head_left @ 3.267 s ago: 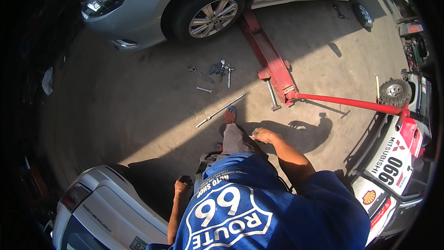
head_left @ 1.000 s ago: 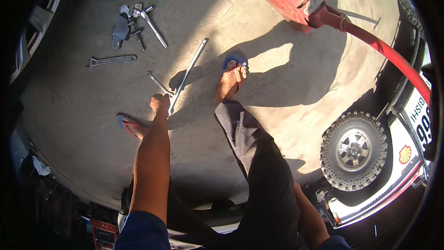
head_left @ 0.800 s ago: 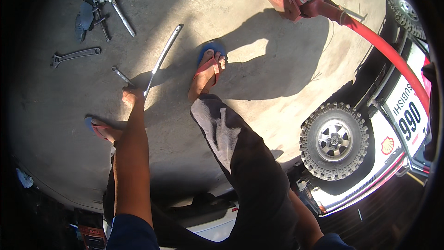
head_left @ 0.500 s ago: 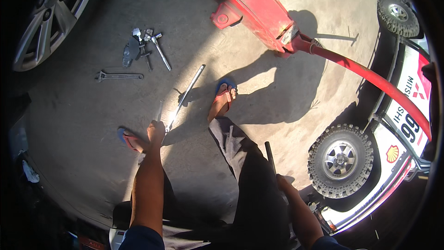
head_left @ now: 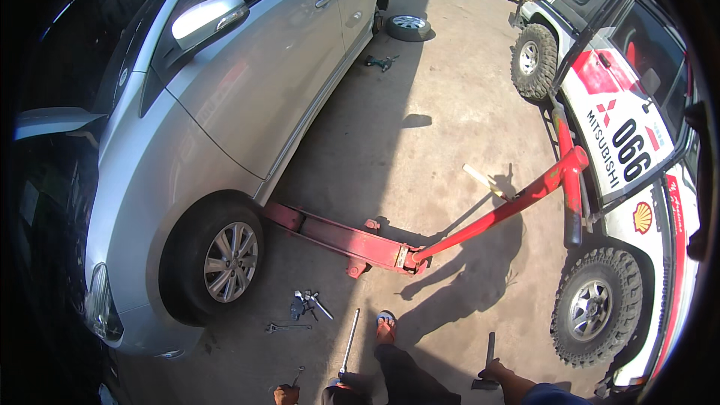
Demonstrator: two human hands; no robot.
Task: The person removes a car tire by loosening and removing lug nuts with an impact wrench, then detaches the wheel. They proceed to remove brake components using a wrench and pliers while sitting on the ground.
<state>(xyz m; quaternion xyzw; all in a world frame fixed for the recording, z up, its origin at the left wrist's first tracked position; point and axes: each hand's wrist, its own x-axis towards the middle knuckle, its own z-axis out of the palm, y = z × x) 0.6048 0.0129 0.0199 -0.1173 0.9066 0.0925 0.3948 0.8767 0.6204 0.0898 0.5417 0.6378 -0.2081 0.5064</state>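
Low in the view, my left hand [head_left: 286, 395] is closed around a slim metal wrench [head_left: 299, 376], only partly visible. My right hand [head_left: 495, 370], over to the right, grips a dark hammer [head_left: 491, 346]; its shaft points up and the block-like head sits below the fingers. Between my hands a long silver bar [head_left: 350, 339] lies beside my foot in a flip-flop [head_left: 385, 322]. Farther off on the concrete are an adjustable wrench [head_left: 289, 327], a ratchet handle [head_left: 322, 306] and a few small tools [head_left: 301, 304].
A silver car [head_left: 225, 105] fills the left. A red floor jack [head_left: 337, 238] reaches under it, its long handle [head_left: 510, 206] slanting up rightward. A white and red off-road vehicle [head_left: 615, 127] stands right. Farther away lie a power tool [head_left: 382, 63] and a loose wheel [head_left: 409, 27].
My view has tilted up, so both hands sit lower in the picture and the two vehicles show. Each hand keeps its grip.
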